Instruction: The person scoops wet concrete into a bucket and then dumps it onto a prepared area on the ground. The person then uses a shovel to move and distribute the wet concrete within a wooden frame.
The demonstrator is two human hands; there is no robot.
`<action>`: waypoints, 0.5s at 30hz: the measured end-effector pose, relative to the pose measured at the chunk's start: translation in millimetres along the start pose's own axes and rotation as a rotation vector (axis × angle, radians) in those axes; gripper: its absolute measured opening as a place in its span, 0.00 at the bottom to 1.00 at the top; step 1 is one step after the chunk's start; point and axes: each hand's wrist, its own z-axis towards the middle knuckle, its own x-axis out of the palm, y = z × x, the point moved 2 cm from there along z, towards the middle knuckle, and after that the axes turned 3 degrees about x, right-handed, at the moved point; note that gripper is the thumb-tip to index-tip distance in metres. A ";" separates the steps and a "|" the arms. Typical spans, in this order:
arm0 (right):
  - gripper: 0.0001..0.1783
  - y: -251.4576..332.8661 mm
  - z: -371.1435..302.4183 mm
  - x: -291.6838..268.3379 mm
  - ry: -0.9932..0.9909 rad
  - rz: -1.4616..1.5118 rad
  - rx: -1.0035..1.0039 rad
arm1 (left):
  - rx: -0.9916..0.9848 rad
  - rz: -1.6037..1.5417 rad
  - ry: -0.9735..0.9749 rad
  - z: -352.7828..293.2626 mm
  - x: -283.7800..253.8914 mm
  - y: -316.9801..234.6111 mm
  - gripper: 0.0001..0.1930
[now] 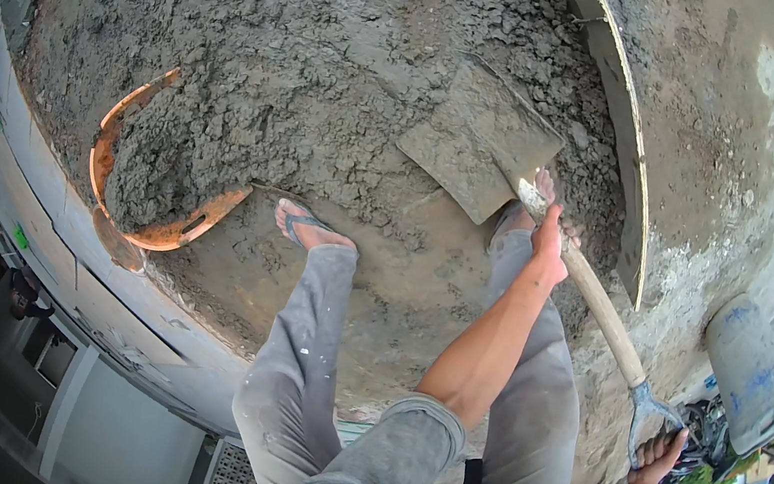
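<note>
A shovel with a wooden shaft (609,323) slants across the right half of the view. Its flat, mortar-smeared blade (480,143) lies face up on the wet grey mortar (334,61). Low on the shaft, just above the blade, my left hand (551,243) is wrapped round the wood. At the other end my right hand (657,455) grips the grey metal D-handle (652,411). Left of my feet stands an orange container (208,219) with a broken-looking rim, heaped with mortar.
A curved board (621,107) stands on edge along the right side of the mortar. Beyond it a pale, blue-stained plastic container (751,371) lies on the ground. A low wall (112,285) borders the left. My sandalled left foot (308,227) is beside the mortar.
</note>
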 end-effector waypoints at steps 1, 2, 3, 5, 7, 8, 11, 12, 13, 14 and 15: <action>0.26 -6.5 20.0 10.6 0.058 0.039 -0.002 | 0.059 0.028 0.022 12.5 14.7 -14.2 0.13; 0.26 -13.5 41.6 23.3 0.120 0.078 -0.001 | 0.099 -0.006 0.229 22.3 33.2 -30.4 0.14; 0.25 -29.9 55.8 42.6 0.188 0.129 0.034 | 0.168 -0.036 0.417 28.0 36.9 -61.6 0.14; 0.25 -42.3 80.0 81.0 0.183 0.097 -0.019 | 0.154 0.006 0.083 23.2 50.4 -88.4 0.15; 0.25 -52.9 101.5 145.2 0.287 0.072 -0.078 | 0.334 0.001 0.114 22.9 75.3 -159.4 0.15; 0.25 -58.4 108.9 171.0 0.314 0.092 -0.066 | 0.373 0.012 0.145 22.4 83.1 -187.4 0.15; 0.25 -62.2 96.7 227.2 0.471 0.117 -0.064 | 0.443 0.028 0.220 -18.3 95.8 -256.6 0.14; 0.25 -61.7 91.2 237.1 0.507 0.116 -0.069 | 0.463 0.057 0.242 -39.0 95.1 -270.9 0.14; 0.25 -59.5 83.1 237.1 0.518 0.117 -0.068 | 0.484 0.034 0.250 -61.5 94.1 -276.2 0.15; 0.25 -57.9 71.4 241.3 0.534 0.115 -0.106 | 0.535 0.010 0.271 -85.1 90.4 -284.8 0.15; 0.25 -55.9 57.9 244.1 0.552 0.111 -0.145 | 0.587 -0.018 0.291 -109.5 84.6 -292.9 0.15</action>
